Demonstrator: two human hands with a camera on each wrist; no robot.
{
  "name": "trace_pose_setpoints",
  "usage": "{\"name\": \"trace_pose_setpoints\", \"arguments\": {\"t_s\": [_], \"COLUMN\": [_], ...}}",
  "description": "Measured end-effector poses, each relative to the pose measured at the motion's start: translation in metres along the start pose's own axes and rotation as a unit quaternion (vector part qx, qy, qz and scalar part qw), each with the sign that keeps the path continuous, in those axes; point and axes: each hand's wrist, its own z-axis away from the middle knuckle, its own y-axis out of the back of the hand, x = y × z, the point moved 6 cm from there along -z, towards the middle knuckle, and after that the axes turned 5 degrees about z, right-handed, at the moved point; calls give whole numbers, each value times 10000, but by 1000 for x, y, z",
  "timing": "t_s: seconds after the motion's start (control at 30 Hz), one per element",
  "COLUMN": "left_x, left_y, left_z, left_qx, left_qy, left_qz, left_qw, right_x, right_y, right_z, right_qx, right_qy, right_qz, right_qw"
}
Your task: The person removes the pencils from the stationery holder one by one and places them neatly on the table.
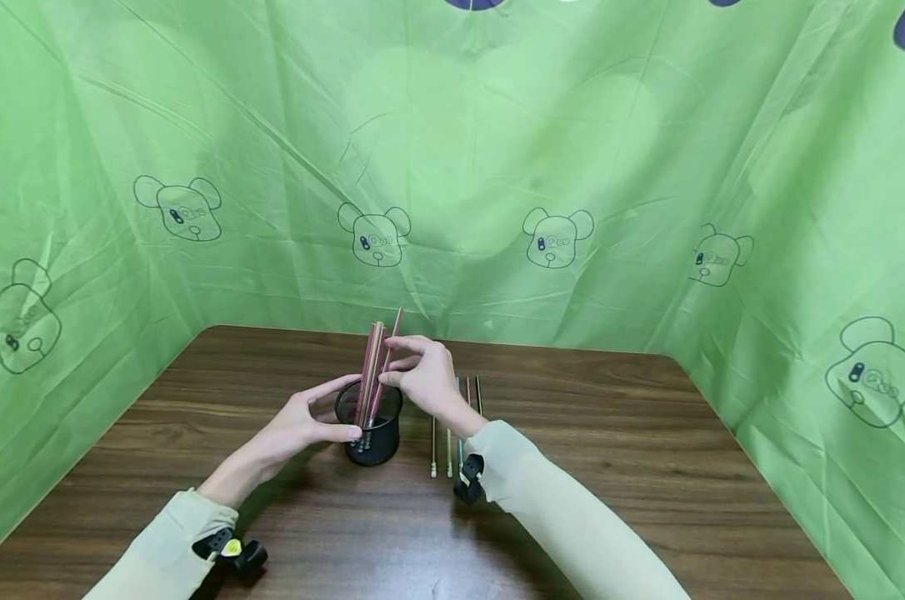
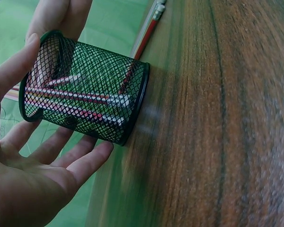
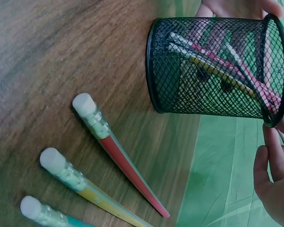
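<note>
A black wire-mesh pencil cup (image 1: pixel 373 446) stands upright on the table with several pencils (image 1: pixel 368 367) leaning inside, eraser ends down. My left hand (image 1: pixel 302 429) holds the cup from the left, thumb at the near side of the rim and fingers round the far side. Above the cup, my right hand (image 1: pixel 430 375) pinches a pink pencil (image 1: pixel 394 337), tilted, its lower end inside the cup. Through the mesh in the right wrist view, that pencil's white eraser (image 3: pixel 230 48) hangs above the cup's bottom. The right fingertips are partly hidden in that view.
Right of the cup, several loose pencils (image 1: pixel 433 450) lie side by side on the wooden table (image 1: pixel 610 467), erasers toward me; the right forearm covers some. Green cloth (image 1: pixel 467 167) with bear outlines hangs behind the table and along both sides.
</note>
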Motion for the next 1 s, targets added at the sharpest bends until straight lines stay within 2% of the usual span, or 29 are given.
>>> {"name": "trace_pose_setpoints", "arguments": {"t_s": [0.27, 0.47, 1.0], "left_x": [1, 1, 1], "left_y": [0, -1, -1], "left_z": [0, 0, 1], "left_qx": [5, 15, 33], "left_qy": [-13, 2, -36], "left_qz": [13, 40, -7], "left_qw": [10000, 10000, 10000], "right_x": [-5, -8, -26], "right_y": [10, 17, 35], "right_z": [-1, -2, -7], "right_qx": [53, 42, 16], "right_qy": [150, 86, 67], "right_qz": [194, 306, 123], "right_qw": [9997, 9995, 9999]}}
